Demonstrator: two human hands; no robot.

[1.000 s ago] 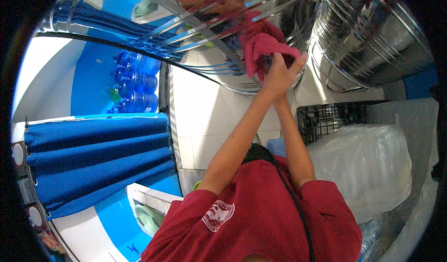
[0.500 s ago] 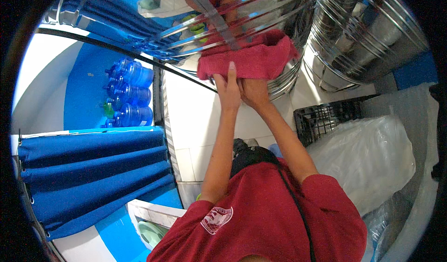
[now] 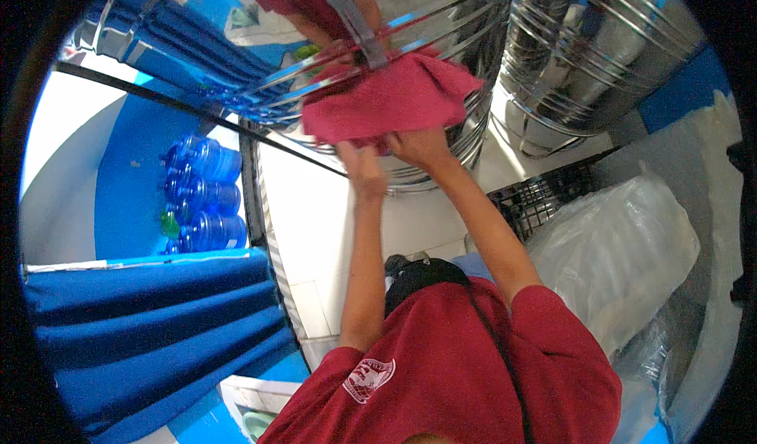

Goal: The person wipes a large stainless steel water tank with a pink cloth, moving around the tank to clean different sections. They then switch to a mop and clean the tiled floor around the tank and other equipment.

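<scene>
A pink cloth (image 3: 386,101) is spread against the curved, mirror-like steel tank (image 3: 441,18) with horizontal ribs, which reflects my red shirt and arms. My left hand (image 3: 363,168) holds the cloth's lower left edge, its fingers slightly blurred. To its right, my right hand (image 3: 414,146) grips the bottom edge of the same cloth, fingertips partly hidden under it. A second ribbed steel tank (image 3: 599,50) stands just to the right on a wire stand.
Blue water jugs (image 3: 209,195) are stacked at the left beyond a dark frame, above a blue curtain (image 3: 150,333). A black crate (image 3: 536,199) and a bulky clear plastic bag (image 3: 607,263) lie to my right. Pale floor tiles (image 3: 307,231) show below the tank.
The bunched cloth has been spread out and moved left and slightly down across the tank. My crossed arms came apart, both hands now side by side beneath it. The view has shifted slightly.
</scene>
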